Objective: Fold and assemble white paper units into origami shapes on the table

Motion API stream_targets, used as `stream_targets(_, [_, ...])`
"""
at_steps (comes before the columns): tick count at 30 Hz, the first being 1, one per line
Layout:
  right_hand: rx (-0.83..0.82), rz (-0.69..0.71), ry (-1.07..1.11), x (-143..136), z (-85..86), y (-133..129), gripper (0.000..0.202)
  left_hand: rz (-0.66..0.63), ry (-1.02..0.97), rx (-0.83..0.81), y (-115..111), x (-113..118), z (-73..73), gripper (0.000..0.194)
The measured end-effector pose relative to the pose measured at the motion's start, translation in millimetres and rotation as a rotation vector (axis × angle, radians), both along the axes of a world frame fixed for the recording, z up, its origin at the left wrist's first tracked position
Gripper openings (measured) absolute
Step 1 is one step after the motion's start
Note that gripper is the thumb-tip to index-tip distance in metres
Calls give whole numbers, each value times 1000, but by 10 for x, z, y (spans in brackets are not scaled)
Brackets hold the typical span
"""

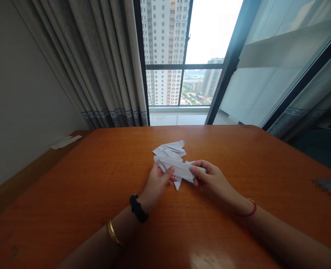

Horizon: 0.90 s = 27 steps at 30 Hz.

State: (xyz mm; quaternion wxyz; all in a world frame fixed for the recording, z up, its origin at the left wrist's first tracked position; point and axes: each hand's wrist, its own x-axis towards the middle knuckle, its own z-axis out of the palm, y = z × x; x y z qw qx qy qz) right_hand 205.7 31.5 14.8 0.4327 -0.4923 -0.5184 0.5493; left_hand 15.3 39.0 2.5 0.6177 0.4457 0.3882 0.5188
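Observation:
A long folded strip of white paper (176, 167) is held between my two hands, slanting slightly down to the right. My left hand (160, 178) pinches its lower left part, thumb on top. At the right end, my right hand (207, 173) grips it with the thumb above and fingers beneath. Just behind and partly under the strip lies a loose pile of folded white papers (169, 150); one pointed tip shows below the strip. The strip hides part of the pile.
The wooden table (98, 179) spreads around my hands. A flat pale paper piece (66, 142) lies on a ledge at the left by the wall. A blurred grey item (329, 186) is at the right edge. Curtains (109, 63) and a window (183, 67) stand beyond the table.

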Motion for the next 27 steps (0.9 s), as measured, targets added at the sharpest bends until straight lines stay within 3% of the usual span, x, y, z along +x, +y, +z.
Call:
stream_targets(4, [4, 2, 4, 16, 62, 5, 50, 62, -7, 101, 87, -34, -34, 55])
stream_targets(10, [56, -41, 9, -12, 13, -9, 51, -65, -38, 36, 45, 16, -102, 46])
stream_targets(15, [163, -99, 22, -1, -30, -1, 46, -111, -17, 4, 0, 18, -54, 48])
stream_targets(20, [327, -57, -168, 86, 3, 37, 29, 154, 155, 185, 23, -69, 38, 92])
stream_targets(22, [313, 43, -210, 127, 31, 42, 25, 143, 313, 243, 38, -126, 68, 81])
stream_targets(25, [161, 223, -260, 173, 62, 22, 21, 17, 607, 339, 55, -219, 91, 31])
stream_targets(27, [78, 336, -367, 180, 65, -10, 15, -51, 780, 428, 58, -264, 87, 20])
